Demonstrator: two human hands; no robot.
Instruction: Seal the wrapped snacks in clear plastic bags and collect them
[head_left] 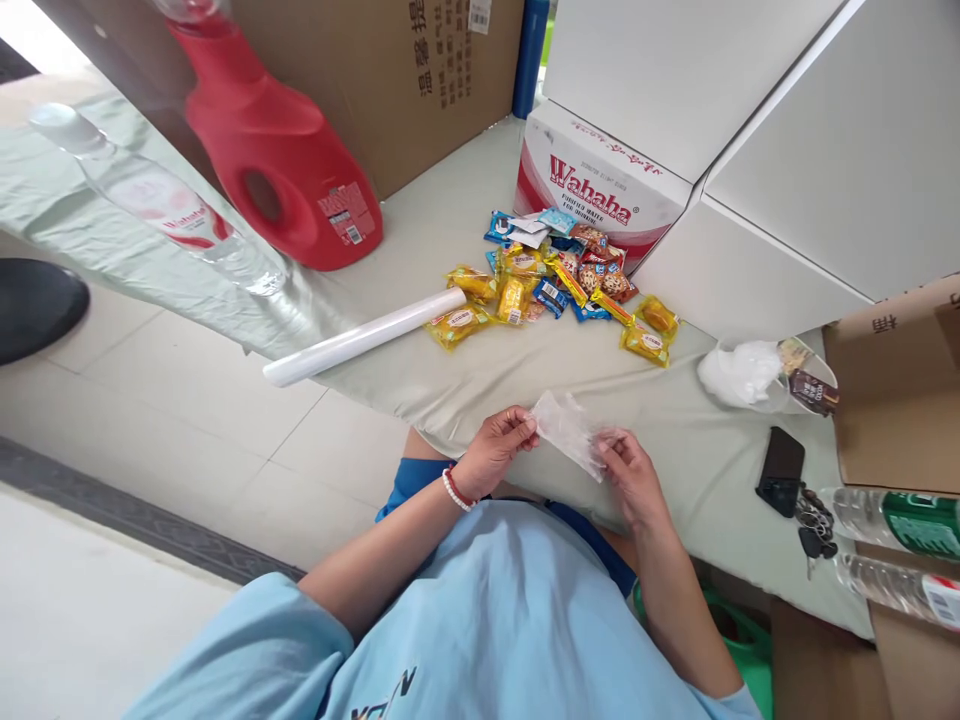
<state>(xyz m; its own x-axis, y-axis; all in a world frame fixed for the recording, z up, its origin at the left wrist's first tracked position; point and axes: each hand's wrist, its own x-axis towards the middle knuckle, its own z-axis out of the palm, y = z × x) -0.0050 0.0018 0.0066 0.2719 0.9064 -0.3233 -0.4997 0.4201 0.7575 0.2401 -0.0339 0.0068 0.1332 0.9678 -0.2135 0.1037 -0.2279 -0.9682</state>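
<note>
A thin clear plastic bag (568, 430) is held up between both hands, just above the near edge of the tabletop (450, 370). The left hand (491, 450) is pinched shut on the bag's left end, and a bead bracelet (454, 491) is worn on that wrist. The right hand (630, 470) is pinched shut on the bag's right end.

Places are told from the bag. Around it, a bare patch of tabletop is seen, so there is open room there. The tabletop edge runs just under the hands and slants away to the far left, with tiled floor (187, 420) below it.

Behind the bag, a pile of snack packets (555, 285) is spread out, well apart from the hands. To the left of the pile, a white roll (367, 335) is laid, and one end sticks out past the edge. Farther back left, a red jug (285, 160) and a clear water bottle (157, 200) are seen. Behind the snacks, the way is blocked by a Wahaha box (600, 185) and white boxes (795, 130).

To the right of the bag, a clear cup (757, 375) with something white inside is lying down. Nearer on the right, a black phone (780, 470), keys (816, 525) and two more bottles (892, 550) are crowded together beside a brown cardboard box (900, 390).
</note>
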